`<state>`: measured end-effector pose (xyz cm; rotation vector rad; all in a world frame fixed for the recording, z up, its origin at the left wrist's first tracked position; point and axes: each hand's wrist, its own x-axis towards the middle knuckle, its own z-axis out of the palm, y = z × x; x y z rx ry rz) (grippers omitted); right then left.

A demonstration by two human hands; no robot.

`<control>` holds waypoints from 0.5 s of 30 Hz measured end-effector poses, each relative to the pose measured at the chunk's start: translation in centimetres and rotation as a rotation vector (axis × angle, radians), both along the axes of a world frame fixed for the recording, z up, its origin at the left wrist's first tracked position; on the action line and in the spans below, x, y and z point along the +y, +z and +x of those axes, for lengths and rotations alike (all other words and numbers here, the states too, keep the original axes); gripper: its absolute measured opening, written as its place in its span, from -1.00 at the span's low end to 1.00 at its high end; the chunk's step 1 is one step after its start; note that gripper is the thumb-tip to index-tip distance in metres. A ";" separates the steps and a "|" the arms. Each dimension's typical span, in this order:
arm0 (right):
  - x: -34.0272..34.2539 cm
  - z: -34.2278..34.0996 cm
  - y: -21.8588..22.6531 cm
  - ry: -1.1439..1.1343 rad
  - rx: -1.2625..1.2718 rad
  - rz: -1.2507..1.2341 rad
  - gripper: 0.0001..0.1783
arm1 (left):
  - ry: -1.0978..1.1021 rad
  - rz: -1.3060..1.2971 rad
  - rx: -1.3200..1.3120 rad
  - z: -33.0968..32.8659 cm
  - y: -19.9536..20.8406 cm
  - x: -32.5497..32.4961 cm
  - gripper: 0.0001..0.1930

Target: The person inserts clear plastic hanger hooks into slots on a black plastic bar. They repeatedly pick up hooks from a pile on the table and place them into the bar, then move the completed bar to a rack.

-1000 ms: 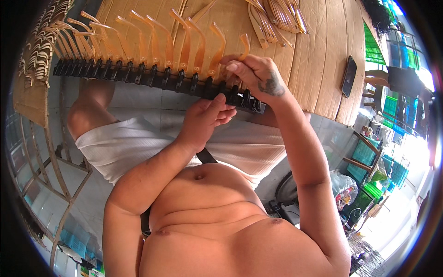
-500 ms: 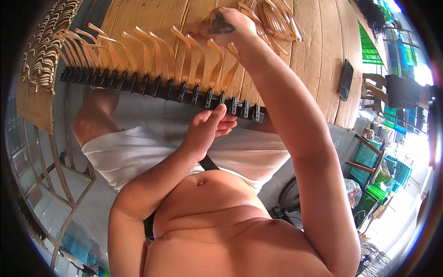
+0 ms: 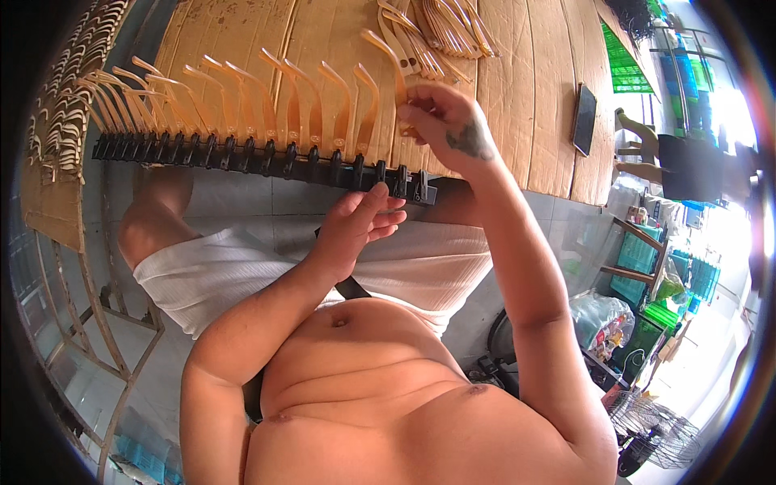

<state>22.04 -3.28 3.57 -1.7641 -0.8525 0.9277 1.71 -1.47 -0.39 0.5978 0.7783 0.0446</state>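
A black bar (image 3: 323, 174) lined with spring clips runs along the near edge of the cardboard-covered table. Most of its clips hold translucent amber eyeglass temples (image 3: 293, 101) standing upright with their curved tips away from me; several clips at the right end hold none. My left hand (image 3: 352, 226) has its thumb on one of these bare clips (image 3: 381, 172), with the fingers curled below the bar. Between the thumb and fingers of my right hand (image 3: 451, 125) is one amber eyeglass temple (image 3: 386, 50), raised just beyond the bare clips.
More loose amber temples (image 3: 457, 32) lie in a pile at the table's far side. A dark phone-like slab (image 3: 584, 120) rests on the cardboard (image 3: 517, 81) to the right. Stacks of curved pale pieces (image 3: 77, 89) stand at far left. A fan (image 3: 655, 428) is at lower right.
My right hand has come back from the far pile toward the bar, now with a temple in it. My left thumb has shifted to a bare clip, right of the last filled one.
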 end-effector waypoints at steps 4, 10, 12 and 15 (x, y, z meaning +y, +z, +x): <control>-1.8 -1.6 -1.4 -0.047 -0.038 0.030 -0.83 | 0.023 0.014 -0.020 0.4 -0.7 -0.3 -0.54; -2.0 -3.0 -0.3 -0.025 -0.059 0.030 -0.82 | 0.069 0.033 -0.024 0.5 -0.5 -0.3 -0.59; -2.1 -3.1 -0.5 -0.008 -0.075 0.031 -0.82 | 0.082 0.030 -0.026 0.5 -0.5 -0.4 -0.61; -2.3 -2.8 -0.7 0.003 0.010 0.013 -0.84 | 0.086 0.031 -0.006 0.5 -0.7 -0.6 -0.62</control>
